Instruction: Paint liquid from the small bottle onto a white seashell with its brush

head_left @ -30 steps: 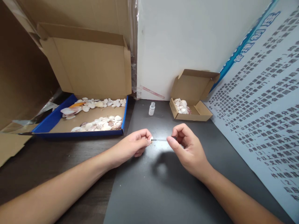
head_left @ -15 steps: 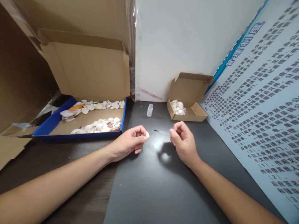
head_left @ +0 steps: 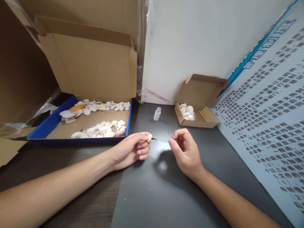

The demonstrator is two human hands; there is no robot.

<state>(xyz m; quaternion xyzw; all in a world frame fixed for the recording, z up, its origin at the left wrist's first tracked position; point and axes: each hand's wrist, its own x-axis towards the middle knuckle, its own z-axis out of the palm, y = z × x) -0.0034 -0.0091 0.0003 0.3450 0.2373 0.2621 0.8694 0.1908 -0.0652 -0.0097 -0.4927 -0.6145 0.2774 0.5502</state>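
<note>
My left hand [head_left: 133,150] pinches a small whitish seashell [head_left: 149,138] between thumb and index finger, other fingers curled below. Opposite it, my right hand [head_left: 186,152] is closed in a pinch on what looks like a thin brush [head_left: 154,138]. Its dark tip points left, touching or almost touching the shell; the pale, see-through stem barely shows. Beyond the hands stands an uncapped small glass bottle [head_left: 157,114] with a white label. More seashells [head_left: 109,129] lie in the shallow blue-edged cardboard box [head_left: 54,123] to the left of it.
A small open carton [head_left: 204,122] at the back right holds white shells [head_left: 188,111]. Behind stands a white panel [head_left: 185,41]; a printed sheet [head_left: 268,104] slants along the right. The dark grey mat [head_left: 152,196] lies under my hands, beside dark wood-grain tabletop [head_left: 95,196].
The brush tip has come left to the shell as my right hand neared my left. The shell has turned slightly in my fingers. The camera view has shifted a little.
</note>
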